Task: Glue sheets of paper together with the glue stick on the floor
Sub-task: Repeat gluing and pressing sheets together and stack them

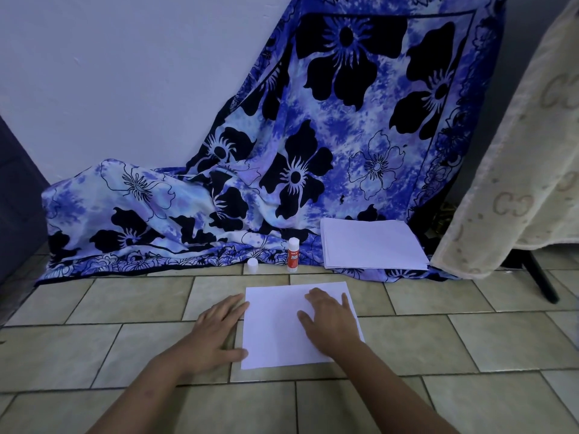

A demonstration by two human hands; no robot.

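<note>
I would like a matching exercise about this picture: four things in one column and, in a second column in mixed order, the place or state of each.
Things:
1 glue stick
2 cap
3 paper stack
4 single sheet

Places or states:
A lies on the flowered cloth
B lies on the tiles, under the right hand
C stands upright, red label
D short, all white, off its tube

Pairs: 1-C, 2-D, 3-A, 4-B

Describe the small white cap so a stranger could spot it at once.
Find the blue flowered cloth draped against the wall. At its lower hem stands a red-and-white glue stick; the small white cap sits just left of it. It is shorter, plain white, with no red label.
</note>
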